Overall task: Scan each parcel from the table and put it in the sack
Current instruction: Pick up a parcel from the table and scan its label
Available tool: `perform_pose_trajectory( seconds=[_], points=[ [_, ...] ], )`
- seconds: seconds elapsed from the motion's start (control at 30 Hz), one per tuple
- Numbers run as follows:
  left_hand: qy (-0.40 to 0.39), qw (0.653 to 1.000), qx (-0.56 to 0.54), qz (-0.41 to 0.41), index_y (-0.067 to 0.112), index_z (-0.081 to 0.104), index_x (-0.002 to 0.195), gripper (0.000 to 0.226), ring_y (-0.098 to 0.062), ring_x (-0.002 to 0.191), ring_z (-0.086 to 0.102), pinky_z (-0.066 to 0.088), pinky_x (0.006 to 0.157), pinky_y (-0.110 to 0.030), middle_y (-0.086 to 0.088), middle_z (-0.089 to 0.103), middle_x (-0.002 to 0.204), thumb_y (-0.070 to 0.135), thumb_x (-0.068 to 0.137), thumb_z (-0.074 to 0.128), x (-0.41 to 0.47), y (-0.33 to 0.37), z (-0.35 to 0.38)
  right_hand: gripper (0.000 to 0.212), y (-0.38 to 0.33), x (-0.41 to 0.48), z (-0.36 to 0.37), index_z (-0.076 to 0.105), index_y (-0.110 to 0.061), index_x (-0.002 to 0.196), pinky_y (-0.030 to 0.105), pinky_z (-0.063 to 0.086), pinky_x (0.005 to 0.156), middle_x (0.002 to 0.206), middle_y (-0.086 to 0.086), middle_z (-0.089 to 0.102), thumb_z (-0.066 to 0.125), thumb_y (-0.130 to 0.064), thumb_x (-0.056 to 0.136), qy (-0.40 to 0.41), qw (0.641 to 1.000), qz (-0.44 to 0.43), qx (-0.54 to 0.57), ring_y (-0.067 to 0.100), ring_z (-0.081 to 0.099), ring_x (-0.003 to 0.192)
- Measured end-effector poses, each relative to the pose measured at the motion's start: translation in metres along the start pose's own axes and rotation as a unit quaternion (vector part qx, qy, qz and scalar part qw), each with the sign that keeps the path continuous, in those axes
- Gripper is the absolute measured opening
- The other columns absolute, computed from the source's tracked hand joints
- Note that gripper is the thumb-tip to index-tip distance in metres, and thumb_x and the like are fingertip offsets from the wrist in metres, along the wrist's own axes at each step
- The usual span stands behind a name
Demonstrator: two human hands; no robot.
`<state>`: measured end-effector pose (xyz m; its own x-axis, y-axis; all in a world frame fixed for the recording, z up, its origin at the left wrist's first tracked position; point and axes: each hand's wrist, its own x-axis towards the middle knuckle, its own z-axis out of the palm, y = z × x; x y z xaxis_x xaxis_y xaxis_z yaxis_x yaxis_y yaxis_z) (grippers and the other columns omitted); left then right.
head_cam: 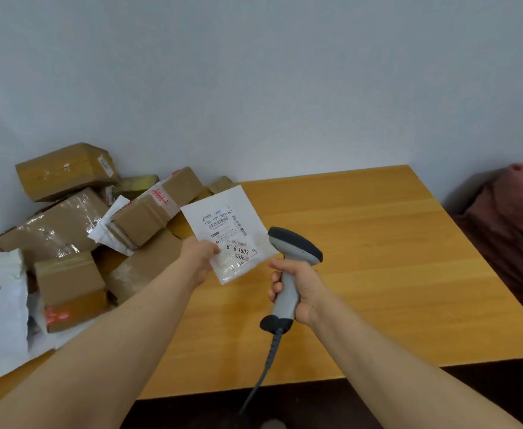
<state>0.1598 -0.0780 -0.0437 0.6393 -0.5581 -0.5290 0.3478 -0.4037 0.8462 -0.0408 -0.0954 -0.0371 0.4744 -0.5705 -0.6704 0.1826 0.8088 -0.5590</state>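
A flat white plastic mailer parcel [227, 233] is pinched by the fingers of the left hand [199, 258] above the yellow wooden bench [377, 258]. A grey corded handheld scanner [294, 246] is gripped in the right hand [297, 292], fingers wrapped round its handle. The parcel lies just beside the scanner head at ten o'clock, its long axis running eleven to five. The dark red sack [513, 218] lies at three o'clock.

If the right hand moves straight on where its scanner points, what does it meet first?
Probably the white parcel held by the left hand; the scanner faces it, though depth is unclear.
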Motion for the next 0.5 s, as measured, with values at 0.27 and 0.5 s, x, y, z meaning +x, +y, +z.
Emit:
perform_pose_trajectory(
  seconds=[0.27, 0.5],
  points=[
    [-0.167, 0.985, 0.054, -0.003, -0.005, 0.048, 0.129, 0.034, -0.032, 0.099, 0.059, 0.047, 0.082, -0.041, -0.021, 0.057, 0.129, -0.007, 0.094, 0.048, 0.013, -0.004, 0.083, 0.008, -0.027, -0.014, -0.057, 0.062, -0.004, 0.076, 0.025, 0.044, 0.043, 0.053, 0.006, 0.052, 0.069, -0.004, 0.079, 0.111, 0.986, -0.063, 0.109, 0.015, 0.042, 0.037],
    [-0.255, 0.961, 0.104, -0.015, 0.003, 0.056, 0.102, 0.007, -0.029, 0.089, 0.062, 0.050, 0.076, -0.041, -0.019, 0.062, 0.115, 0.003, 0.095, 0.055, -0.023, -0.022, 0.202, 0.008, -0.066, -0.041, -0.143, 0.060, -0.002, 0.085, 0.024, 0.043, 0.042, 0.053, 0.006, 0.051, 0.067, -0.004, 0.081, 0.191, 0.957, -0.115, 0.188, 0.016, 0.042, 0.037]
  ],
)
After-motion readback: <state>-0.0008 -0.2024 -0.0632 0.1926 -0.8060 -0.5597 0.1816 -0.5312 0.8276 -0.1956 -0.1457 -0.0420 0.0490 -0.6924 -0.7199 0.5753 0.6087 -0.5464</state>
